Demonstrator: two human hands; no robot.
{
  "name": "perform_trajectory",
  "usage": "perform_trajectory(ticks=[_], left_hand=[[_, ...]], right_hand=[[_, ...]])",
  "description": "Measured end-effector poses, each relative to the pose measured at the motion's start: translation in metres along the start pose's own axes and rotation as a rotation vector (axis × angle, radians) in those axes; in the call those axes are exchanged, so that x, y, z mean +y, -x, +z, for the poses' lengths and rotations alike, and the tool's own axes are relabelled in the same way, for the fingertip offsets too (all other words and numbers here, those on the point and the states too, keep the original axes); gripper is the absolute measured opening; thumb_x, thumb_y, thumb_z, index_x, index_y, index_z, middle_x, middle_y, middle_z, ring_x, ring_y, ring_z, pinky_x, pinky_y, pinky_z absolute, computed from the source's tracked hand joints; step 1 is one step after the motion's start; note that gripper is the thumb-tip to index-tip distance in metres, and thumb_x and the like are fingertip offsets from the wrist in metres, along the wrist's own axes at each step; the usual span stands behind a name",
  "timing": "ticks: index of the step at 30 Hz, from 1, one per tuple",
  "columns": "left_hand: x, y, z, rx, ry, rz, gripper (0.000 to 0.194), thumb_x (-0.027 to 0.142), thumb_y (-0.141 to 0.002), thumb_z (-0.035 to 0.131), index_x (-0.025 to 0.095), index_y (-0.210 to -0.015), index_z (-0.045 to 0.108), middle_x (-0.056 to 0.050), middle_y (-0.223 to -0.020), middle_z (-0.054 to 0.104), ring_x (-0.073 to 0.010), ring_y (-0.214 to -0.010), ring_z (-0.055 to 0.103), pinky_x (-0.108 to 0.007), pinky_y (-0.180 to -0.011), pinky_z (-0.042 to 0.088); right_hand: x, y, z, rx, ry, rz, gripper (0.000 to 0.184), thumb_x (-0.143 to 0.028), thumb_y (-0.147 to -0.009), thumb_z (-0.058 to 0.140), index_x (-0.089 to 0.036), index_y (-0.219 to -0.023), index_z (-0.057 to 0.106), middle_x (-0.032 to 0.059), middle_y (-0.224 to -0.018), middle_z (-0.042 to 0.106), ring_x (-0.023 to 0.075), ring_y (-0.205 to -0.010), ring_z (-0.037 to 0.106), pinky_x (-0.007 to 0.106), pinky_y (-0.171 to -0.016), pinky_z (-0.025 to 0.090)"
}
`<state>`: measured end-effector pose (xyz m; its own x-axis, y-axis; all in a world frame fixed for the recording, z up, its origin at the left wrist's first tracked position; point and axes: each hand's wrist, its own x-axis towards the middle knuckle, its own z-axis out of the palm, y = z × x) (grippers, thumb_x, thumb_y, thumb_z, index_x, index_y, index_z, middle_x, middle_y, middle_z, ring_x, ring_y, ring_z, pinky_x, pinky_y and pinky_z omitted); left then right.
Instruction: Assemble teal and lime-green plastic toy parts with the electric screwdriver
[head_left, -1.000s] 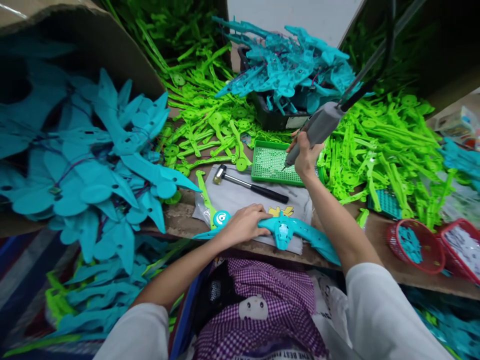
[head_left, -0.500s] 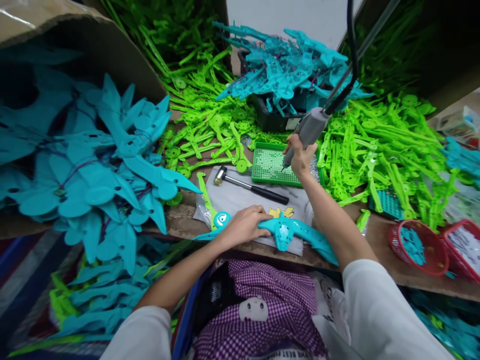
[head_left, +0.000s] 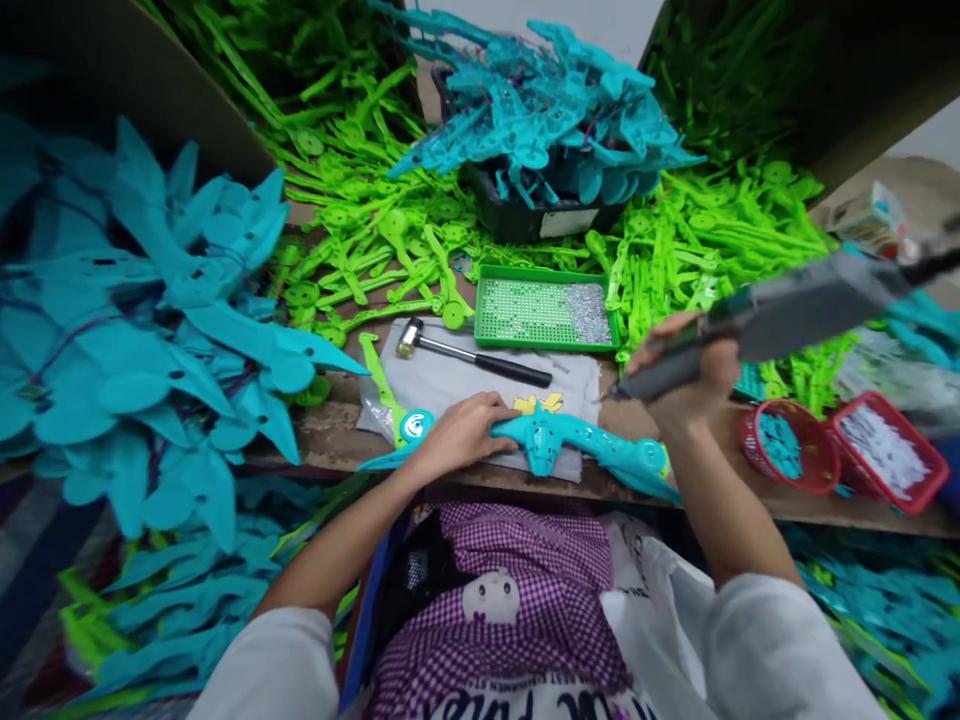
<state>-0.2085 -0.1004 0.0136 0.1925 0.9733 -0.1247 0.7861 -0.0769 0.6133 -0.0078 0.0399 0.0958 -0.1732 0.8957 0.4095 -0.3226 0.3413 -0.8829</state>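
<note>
My left hand (head_left: pixel 466 432) is closed on the left half of a turquoise plastic toy part (head_left: pixel 541 440), long and wing-like, which lies across a grey cloth (head_left: pixel 442 378) at the bench edge. My right hand (head_left: pixel 686 370) grips a grey electric screwdriver (head_left: pixel 787 310), blurred by motion and tilted, its tip pointing left above the right side of the part. A lime-green arm (head_left: pixel 384 380) with a round disc stands out at the part's left end. Behind the part lies a hammer (head_left: pixel 480 362) with a black handle. Beyond it sits a green perforated tray (head_left: pixel 487 330) with small metal screws (head_left: pixel 589 312) at its right end.
Turquoise parts (head_left: pixel 150 290) with wires are heaped on the left. A black bin (head_left: pixel 510 220) overflows with more. Lime-green pieces (head_left: pixel 360 220) are piled at the back. Two red baskets (head_left: pixel 832 470) of small parts stand at right.
My right hand has carried the screwdriver from over the tray towards me and to the right, tilting it flatter. My left hand stays on the turquoise part. The view has shifted slightly.
</note>
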Motion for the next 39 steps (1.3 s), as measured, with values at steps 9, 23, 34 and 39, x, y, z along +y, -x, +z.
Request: perform_trajectory(ticks=[9, 23, 34, 39], left_hand=[[0.000, -0.002, 0.001, 0.007, -0.028, -0.019, 0.047, 0.043, -0.079, 0.069, 0.027, -0.122, 0.062, -0.004, -0.106, 0.062, -0.0209, -0.098, 0.059, -0.033, -0.086, 0.045], [0.000, -0.003, 0.000, 0.004, -0.014, -0.004, 0.047, 0.044, -0.079, 0.068, 0.028, -0.123, 0.062, -0.004, -0.107, 0.062, -0.0216, -0.100, 0.059, -0.033, -0.090, 0.045], [-0.001, -0.003, 0.001, 0.005, -0.014, -0.020, 0.047, 0.044, -0.078, 0.069, 0.026, -0.121, 0.063, -0.004, -0.107, 0.063, -0.0212, -0.100, 0.059, -0.033, -0.089, 0.045], [0.001, -0.002, 0.000, -0.003, -0.004, -0.012, 0.048, 0.044, -0.079, 0.068, 0.026, -0.122, 0.062, -0.005, -0.108, 0.062, -0.0225, -0.101, 0.058, -0.034, -0.088, 0.045]], right_hand=[[-0.021, 0.054, -0.050, 0.005, 0.103, 0.144, 0.049, -0.069, -0.061, 0.062, -0.022, -0.072, 0.061, -0.0040, -0.048, 0.049, 0.0130, -0.036, 0.047, 0.027, -0.034, 0.042], [-0.002, 0.064, -0.048, -0.032, 0.079, 0.175, 0.046, -0.065, -0.058, 0.070, -0.022, -0.066, 0.057, -0.0042, -0.048, 0.053, 0.0124, -0.038, 0.052, 0.024, -0.036, 0.043], [0.003, 0.062, -0.052, -0.087, 0.039, 0.192, 0.040, -0.060, -0.061, 0.071, -0.022, -0.069, 0.060, -0.0038, -0.052, 0.054, 0.0122, -0.039, 0.051, 0.025, -0.035, 0.043], [0.008, 0.005, -0.010, 0.022, 0.021, 0.031, 0.037, -0.061, -0.070, 0.061, -0.025, -0.072, 0.061, -0.0044, -0.054, 0.051, 0.0106, -0.039, 0.049, 0.024, -0.036, 0.039]])
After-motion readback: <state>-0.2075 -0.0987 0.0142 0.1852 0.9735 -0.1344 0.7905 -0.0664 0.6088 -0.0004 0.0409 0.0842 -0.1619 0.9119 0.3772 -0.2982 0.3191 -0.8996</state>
